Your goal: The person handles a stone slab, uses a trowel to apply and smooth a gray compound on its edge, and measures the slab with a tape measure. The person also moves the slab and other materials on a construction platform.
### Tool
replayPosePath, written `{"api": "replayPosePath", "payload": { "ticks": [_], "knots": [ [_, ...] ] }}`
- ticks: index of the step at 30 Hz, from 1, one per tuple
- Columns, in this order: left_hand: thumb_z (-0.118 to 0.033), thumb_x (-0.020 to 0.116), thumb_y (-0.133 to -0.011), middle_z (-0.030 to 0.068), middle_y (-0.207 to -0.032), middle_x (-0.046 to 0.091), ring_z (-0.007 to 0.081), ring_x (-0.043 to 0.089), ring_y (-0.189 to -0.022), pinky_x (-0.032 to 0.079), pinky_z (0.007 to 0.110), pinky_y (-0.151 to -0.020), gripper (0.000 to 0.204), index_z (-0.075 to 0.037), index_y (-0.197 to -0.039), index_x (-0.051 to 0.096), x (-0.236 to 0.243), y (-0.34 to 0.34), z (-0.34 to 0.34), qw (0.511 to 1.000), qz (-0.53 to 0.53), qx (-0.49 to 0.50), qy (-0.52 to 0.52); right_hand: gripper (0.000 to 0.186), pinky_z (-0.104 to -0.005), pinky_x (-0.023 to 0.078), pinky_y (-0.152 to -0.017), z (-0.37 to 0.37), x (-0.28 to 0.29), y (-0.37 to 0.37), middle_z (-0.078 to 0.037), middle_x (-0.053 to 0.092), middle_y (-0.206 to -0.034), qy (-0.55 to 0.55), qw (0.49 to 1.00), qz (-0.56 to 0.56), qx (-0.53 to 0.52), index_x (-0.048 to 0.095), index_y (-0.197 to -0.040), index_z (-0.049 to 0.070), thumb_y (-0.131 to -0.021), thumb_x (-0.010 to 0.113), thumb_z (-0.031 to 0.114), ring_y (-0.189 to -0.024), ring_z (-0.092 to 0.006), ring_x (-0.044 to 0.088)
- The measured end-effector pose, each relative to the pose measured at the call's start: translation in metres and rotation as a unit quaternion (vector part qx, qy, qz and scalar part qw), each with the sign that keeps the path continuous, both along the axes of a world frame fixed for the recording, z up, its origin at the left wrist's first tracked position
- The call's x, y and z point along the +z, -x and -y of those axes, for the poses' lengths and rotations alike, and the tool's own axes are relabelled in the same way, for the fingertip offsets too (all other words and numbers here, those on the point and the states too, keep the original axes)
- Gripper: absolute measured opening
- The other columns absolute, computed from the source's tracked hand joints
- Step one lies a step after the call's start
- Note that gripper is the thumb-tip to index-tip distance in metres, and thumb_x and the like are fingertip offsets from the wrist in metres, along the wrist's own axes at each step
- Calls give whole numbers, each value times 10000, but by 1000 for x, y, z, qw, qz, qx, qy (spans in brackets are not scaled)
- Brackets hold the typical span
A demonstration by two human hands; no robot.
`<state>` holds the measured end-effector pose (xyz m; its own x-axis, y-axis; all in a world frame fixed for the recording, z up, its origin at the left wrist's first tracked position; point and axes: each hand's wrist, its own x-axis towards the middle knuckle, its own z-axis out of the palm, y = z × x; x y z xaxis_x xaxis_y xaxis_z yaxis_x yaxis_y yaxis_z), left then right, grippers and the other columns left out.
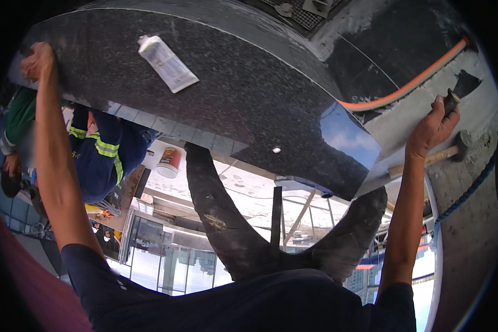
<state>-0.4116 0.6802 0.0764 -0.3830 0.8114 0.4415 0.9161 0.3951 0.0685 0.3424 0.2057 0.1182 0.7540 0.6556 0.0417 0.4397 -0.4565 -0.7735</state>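
Note:
A dark speckled stone slab [238, 94] spans the upper view, with a white squeezed tube [169, 66] lying on it. My left hand [39, 62] is at the slab's left end, fingers curled round a dark piece that I cannot make out. My right hand [431, 127] grips a putty knife [454, 99] with a dark flat blade, over pale concrete right of the slab. A hammer [460, 146] with a wooden handle lies just beyond that hand.
A co-worker [110, 155] in dark blue with reflective stripes and a green sleeve [22, 113] are at left. A bucket [168, 163] sits below the slab. An orange hose [409, 80] and a blue rope [459, 193] run along the right. My legs [216, 221] show low in view.

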Motion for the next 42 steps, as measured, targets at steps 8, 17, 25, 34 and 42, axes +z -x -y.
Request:
{"api": "replayPosePath", "payload": {
  "ticks": [8, 17, 25, 34, 42],
  "knots": [
    [-370, 605, -972, 324, -1382, 585, 481, 537, -1332, 397, 623, -1121, 590, 122, -1298, 597, 36, -98, 55, 999, 31, -44, 4, 488, -248, 485, -691, -178, -65, 151, -24, 662, -948, 76, 848, -332, 406, 608, -1410, 36, -1028, 719, 320, -787, -87, 584],
    [-350, 613, -1008, 328, -1173, 663, 471, 619, -1167, 445, 507, -1057, 530, 146, -1196, 621, 31, -125, 77, 998, 4, -65, -7, 371, -392, 529, -800, -236, -97, 245, -154, 722, -1041, -5, 785, -335, 521, 700, -1266, 21, -1033, 661, 308, -892, -248, 662],
    [-366, 601, -1014, 300, -1171, 664, 442, 639, -1097, 450, 504, -989, 506, 126, -1131, 635, 30, -138, 85, 998, 11, -65, 3, 317, -321, 490, -676, -227, -116, 236, -90, 708, -934, 11, 717, -445, 537, 687, -1264, 34, -1000, 672, 208, -751, -144, 600],
    [-374, 573, -1021, 222, -1146, 694, 342, 680, -972, 501, 445, -928, 511, 83, -1248, 592, 39, -130, 81, 990, 108, -25, 85, 305, -419, 559, -808, -211, -136, 260, -201, 720, -1072, -122, 732, -464, 483, 677, -1234, -10, -958, 671, 120, -897, -333, 709],
    [-356, 537, -1033, 148, -965, 684, 237, 692, -825, 542, 394, -725, 401, 28, -1137, 587, 36, -156, 89, 986, 149, -1, 78, 150, -534, 577, -755, -208, -128, 267, -304, 659, -826, -154, 712, -520, 446, 621, -837, -88, -884, 627, 55, -772, -474, 693]
  ]
}}
